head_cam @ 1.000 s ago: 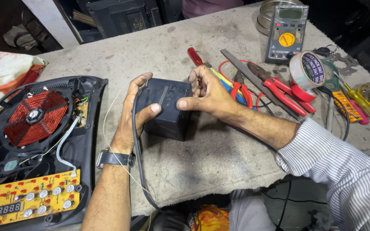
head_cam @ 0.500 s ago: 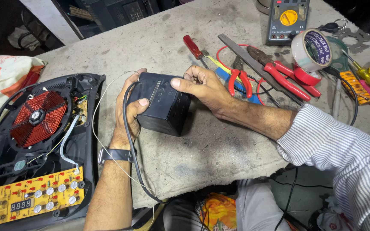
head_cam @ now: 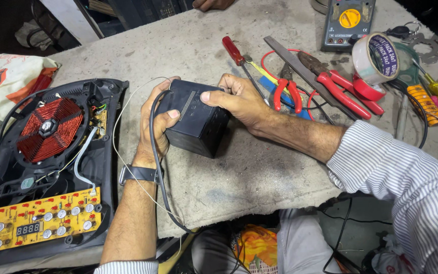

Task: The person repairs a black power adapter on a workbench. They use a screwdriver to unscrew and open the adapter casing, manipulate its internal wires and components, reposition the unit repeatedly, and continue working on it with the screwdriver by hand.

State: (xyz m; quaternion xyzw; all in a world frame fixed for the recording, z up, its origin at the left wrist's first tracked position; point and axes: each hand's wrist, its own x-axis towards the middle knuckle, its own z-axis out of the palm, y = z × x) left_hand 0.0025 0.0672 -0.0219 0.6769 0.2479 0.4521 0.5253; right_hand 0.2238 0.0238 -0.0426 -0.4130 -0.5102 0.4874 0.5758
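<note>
Both hands, left (head_cam: 159,119) and right (head_cam: 236,99), clamped on black box (head_cam: 198,119), now turned, vented face up, cord (head_cam: 160,182) trailing.

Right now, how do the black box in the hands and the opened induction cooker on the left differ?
The black box is closed and plain, with only a strip of vent slots showing; the induction cooker lies open, showing a red coil and a yellow circuit board. The box is compact and held between the left hand and right hand; the cooker is wide, flat and untouched. Both have black casings and sit on the same grey table.
</note>
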